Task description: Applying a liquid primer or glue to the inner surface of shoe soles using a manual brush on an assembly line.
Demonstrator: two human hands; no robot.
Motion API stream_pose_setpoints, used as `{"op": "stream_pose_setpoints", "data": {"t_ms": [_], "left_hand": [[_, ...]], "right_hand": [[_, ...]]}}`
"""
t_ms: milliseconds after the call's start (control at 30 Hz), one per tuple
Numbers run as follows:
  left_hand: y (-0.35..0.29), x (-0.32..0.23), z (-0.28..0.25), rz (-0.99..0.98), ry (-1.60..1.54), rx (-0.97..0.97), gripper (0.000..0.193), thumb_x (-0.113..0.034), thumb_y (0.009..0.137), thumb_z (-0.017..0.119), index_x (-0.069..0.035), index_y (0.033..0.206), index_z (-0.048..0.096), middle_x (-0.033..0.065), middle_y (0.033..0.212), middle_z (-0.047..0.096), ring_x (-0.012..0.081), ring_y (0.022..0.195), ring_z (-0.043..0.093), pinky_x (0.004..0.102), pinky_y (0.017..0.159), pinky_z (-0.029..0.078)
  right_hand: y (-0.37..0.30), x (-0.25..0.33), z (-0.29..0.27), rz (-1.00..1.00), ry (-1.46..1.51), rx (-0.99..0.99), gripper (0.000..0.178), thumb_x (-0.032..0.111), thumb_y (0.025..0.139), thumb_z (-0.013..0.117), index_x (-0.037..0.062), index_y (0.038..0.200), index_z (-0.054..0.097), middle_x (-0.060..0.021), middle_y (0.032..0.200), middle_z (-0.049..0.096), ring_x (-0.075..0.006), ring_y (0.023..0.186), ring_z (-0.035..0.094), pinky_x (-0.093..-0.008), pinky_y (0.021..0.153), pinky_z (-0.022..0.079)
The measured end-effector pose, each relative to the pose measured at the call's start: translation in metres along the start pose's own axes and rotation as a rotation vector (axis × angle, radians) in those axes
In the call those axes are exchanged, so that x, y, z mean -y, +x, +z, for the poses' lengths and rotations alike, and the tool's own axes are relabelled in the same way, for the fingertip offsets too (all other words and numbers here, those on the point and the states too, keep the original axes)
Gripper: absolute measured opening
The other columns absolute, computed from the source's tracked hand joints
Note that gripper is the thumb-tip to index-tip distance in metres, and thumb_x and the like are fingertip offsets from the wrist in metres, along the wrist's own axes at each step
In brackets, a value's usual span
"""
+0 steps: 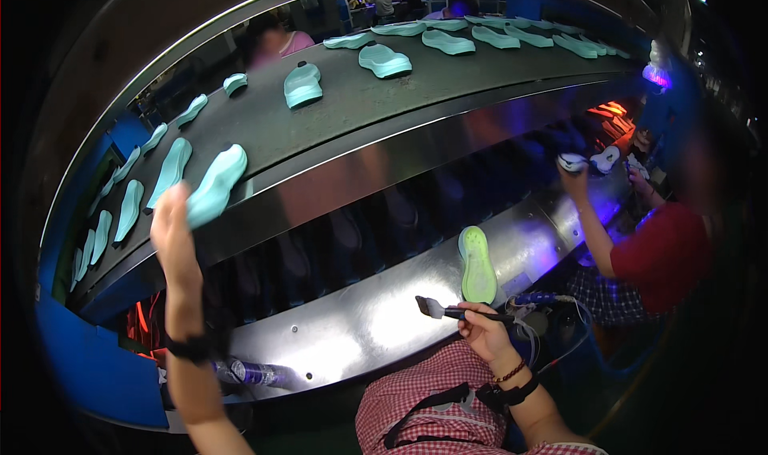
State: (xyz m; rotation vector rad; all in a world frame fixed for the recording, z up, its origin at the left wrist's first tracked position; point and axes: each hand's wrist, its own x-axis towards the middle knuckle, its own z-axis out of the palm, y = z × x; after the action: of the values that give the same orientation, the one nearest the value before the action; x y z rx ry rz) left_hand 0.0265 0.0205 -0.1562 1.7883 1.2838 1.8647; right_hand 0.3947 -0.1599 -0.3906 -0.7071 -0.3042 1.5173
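My left hand is raised at the near edge of the conveyor belt, closed at the near end of a mint-green shoe sole. Motion smears the hand and that end of the sole, and some of the fingers are hidden. My right hand grips the black handle of a flat brush, its dark bristles pointing left over the metal ledge. Just beyond the brush, a yellow-green shoe sole lies flat on this ledge, apart from my fingers.
Several mint-green soles rest on the dark belt. A clear plastic bottle lies at the ledge's lower left. On the right, a co-worker in a red top holds a shoe part. Orange glowing heaters show beneath the belt.
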Motion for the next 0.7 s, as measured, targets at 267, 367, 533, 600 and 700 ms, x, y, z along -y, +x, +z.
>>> {"op": "stream_pose_setpoints", "data": {"t_ms": [267, 367, 533, 600, 700], "left_hand": [[-0.144, 0.028, -0.051, -0.657, -0.854, 0.242, 0.059, -0.016, 0.077, 0.056, 0.003, 0.128, 0.036, 0.0183, 0.112, 0.054, 0.0299, 0.098, 0.058, 0.0408, 0.083, 0.050], [-0.193, 0.015, -0.039, -0.918, -1.363, 0.283, 0.084, -0.059, 0.083, 0.040, 0.003, 0.137, 0.022, 0.0296, 0.122, 0.043, 0.0447, 0.097, 0.055, 0.0599, 0.085, 0.044], [-0.278, 0.093, -0.008, -1.175, -0.948, 0.551, 0.081, -0.067, 0.081, 0.035, -0.002, 0.129, 0.038, 0.0243, 0.113, 0.053, 0.0356, 0.098, 0.057, 0.0519, 0.085, 0.046], [-0.285, 0.063, 0.016, -1.341, -1.454, 0.257, 0.078, -0.066, 0.082, 0.034, -0.004, 0.130, 0.039, 0.0214, 0.117, 0.053, 0.0367, 0.103, 0.054, 0.0523, 0.088, 0.043], [-0.285, 0.022, 0.035, -1.252, -1.462, 0.292, 0.079, -0.070, 0.082, 0.026, -0.009, 0.130, 0.040, 0.0181, 0.119, 0.052, 0.0403, 0.103, 0.052, 0.0542, 0.088, 0.042]], "right_hand": [[-0.009, 0.013, 0.037, -0.110, -0.106, 0.233, 0.021, -0.004, 0.079, 0.057, -0.0024, 0.100, 0.058, -0.0168, 0.097, 0.063, -0.0172, 0.079, 0.060, -0.0265, 0.074, 0.049], [-0.018, 0.016, 0.047, -0.117, -0.127, 0.322, 0.020, -0.005, 0.078, 0.055, -0.0014, 0.098, 0.059, -0.0183, 0.098, 0.063, -0.0223, 0.088, 0.061, -0.0305, 0.080, 0.047], [-0.015, -0.015, 0.076, 0.024, -0.304, 0.419, 0.022, -0.002, 0.078, 0.061, -0.0052, 0.099, 0.060, -0.0139, 0.095, 0.064, -0.0167, 0.087, 0.061, -0.0259, 0.080, 0.047], [-0.006, -0.032, 0.075, 0.080, -0.337, 0.388, 0.022, 0.000, 0.078, 0.063, -0.0037, 0.099, 0.061, -0.0113, 0.093, 0.064, -0.0139, 0.084, 0.060, -0.0246, 0.079, 0.047], [0.005, -0.047, 0.076, 0.134, -0.332, 0.342, 0.022, 0.001, 0.078, 0.062, -0.0037, 0.099, 0.061, -0.0098, 0.092, 0.064, -0.0131, 0.084, 0.060, -0.0241, 0.078, 0.047]]}}
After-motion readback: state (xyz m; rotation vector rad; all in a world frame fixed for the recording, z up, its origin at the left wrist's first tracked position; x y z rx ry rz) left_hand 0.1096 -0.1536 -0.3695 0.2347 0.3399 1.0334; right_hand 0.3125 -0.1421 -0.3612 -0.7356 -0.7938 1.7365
